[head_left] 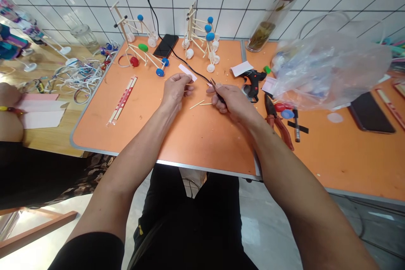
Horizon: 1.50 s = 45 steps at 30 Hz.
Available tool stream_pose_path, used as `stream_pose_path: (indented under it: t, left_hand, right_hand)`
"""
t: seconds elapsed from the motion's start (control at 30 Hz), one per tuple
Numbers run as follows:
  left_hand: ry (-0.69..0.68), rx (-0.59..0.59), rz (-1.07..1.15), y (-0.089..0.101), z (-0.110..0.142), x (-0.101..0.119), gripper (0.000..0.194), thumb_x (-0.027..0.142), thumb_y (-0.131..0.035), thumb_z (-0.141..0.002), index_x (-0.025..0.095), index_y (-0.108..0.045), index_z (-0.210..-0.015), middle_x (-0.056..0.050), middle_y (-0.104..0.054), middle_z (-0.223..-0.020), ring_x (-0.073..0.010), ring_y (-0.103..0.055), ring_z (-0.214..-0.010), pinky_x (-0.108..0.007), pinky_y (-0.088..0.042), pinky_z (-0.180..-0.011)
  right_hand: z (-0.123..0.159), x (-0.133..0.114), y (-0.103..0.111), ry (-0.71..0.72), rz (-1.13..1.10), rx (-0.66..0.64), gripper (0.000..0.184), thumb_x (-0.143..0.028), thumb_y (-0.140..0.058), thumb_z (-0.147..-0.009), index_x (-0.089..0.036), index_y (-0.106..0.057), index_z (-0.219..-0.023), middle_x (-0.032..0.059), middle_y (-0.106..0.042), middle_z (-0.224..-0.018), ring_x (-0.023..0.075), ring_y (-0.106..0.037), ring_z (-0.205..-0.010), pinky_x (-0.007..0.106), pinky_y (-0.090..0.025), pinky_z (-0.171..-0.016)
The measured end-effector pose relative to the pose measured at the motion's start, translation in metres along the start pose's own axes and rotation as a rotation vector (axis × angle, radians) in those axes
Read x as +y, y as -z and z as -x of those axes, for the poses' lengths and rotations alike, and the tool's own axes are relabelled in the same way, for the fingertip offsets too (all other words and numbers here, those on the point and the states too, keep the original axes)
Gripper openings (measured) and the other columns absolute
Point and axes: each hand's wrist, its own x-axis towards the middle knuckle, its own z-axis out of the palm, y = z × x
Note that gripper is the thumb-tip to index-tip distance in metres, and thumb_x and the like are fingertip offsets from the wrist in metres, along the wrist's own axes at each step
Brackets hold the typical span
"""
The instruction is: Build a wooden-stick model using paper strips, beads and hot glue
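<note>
1. R hand [232,102] is the nearer one: fingers clenched on a small dark pointed tool [217,89]. Exact type unclear at this res.
2. Tool's long axis runs diagonally, tip up-left, aimed into the gap btw hands. Tip is near L hand [174,88], not touching AFAICT.
3. L hand fingers pinched, with a white paper strip [187,72] just past the fingertips. Can't tell if they're gripping it or anything else.
4. Black cable [182,58] crosses the orange table [136,143] diagonally from back edge to R hand. Can't tell if it joins the tool.
5. Loose wooden sticks [196,104] lie below the gap. Hot glue gun [251,81] sits just beyond R hand.
</note>
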Motion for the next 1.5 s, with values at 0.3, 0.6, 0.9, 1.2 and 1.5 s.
stream_pose_path:
  t: [0.3, 0.6, 0.9, 1.2, 1.5]
  left_hand:
    - [-0.046, 0.07, 0.032, 0.01, -0.014, 0.0, 0.026, 0.023, -0.093, -0.083, 0.022, -0.067, -0.083, 0.004, -0.075, -0.082, -0.0045, -0.06, -0.057, -0.017, -0.044, -0.053]
    - [-0.054, -0.028, 0.009, 0.0, -0.002, -0.005, 0.021, 0.016, -0.089, -0.088, 0.02, -0.07, -0.08, 0.002, -0.074, -0.079, -0.0057, -0.058, -0.056, -0.018, -0.045, -0.055]
    - [-0.015, -0.18, 0.002, -0.018, 0.015, -0.017, 0.024, 0.014, -0.091, -0.09, 0.018, -0.072, -0.075, 0.004, -0.068, -0.07, -0.0045, -0.055, -0.054, -0.018, -0.042, -0.053]
    - [-0.018, -0.319, -0.007, -0.017, 0.015, -0.024, 0.026, 0.019, -0.095, -0.092, 0.018, -0.074, -0.078, 0.003, -0.07, -0.069, -0.0058, -0.06, -0.055, -0.018, -0.048, -0.056]
    - [-0.118, -0.216, -0.078, -0.01, 0.002, -0.022, 0.043, 0.026, -0.095, -0.097, 0.019, -0.065, -0.067, 0.003, -0.064, -0.061, -0.0057, -0.053, -0.052, -0.017, -0.044, -0.055]
  right_hand:
    - [0.022, -0.011, -0.004, 0.249, 0.693, -0.342, 0.024, -0.036, -0.086, -0.101, -0.021, -0.078, -0.084, 0.0044, -0.077, -0.086, 0.0217, -0.063, -0.082, 0.034, -0.04, -0.075]
    - [0.012, -0.004, -0.007, 0.295, 0.625, -0.025, 0.013, -0.027, -0.078, -0.098, -0.022, -0.086, -0.108, 0.0072, -0.086, -0.103, 0.0274, -0.077, -0.095, 0.04, -0.055, -0.087]
    - [-0.022, 0.02, -0.011, 0.322, -0.054, 0.157, 0.032, -0.032, -0.097, -0.083, -0.022, -0.079, -0.108, 0.0051, -0.081, -0.097, 0.023, -0.076, -0.089, 0.037, -0.066, -0.079]
    - [-0.025, 0.021, -0.008, 0.381, -0.074, 0.1, 0.031, -0.025, -0.1, -0.082, -0.024, -0.077, -0.104, -0.0029, -0.069, -0.077, 0.0156, -0.062, -0.069, 0.032, -0.049, -0.067]
    - [-0.021, 0.017, -0.005, 0.317, -0.045, 0.025, 0.036, -0.014, -0.092, -0.079, -0.025, -0.074, -0.109, -0.0042, -0.066, -0.076, 0.0158, -0.057, -0.067, 0.031, -0.047, -0.065]
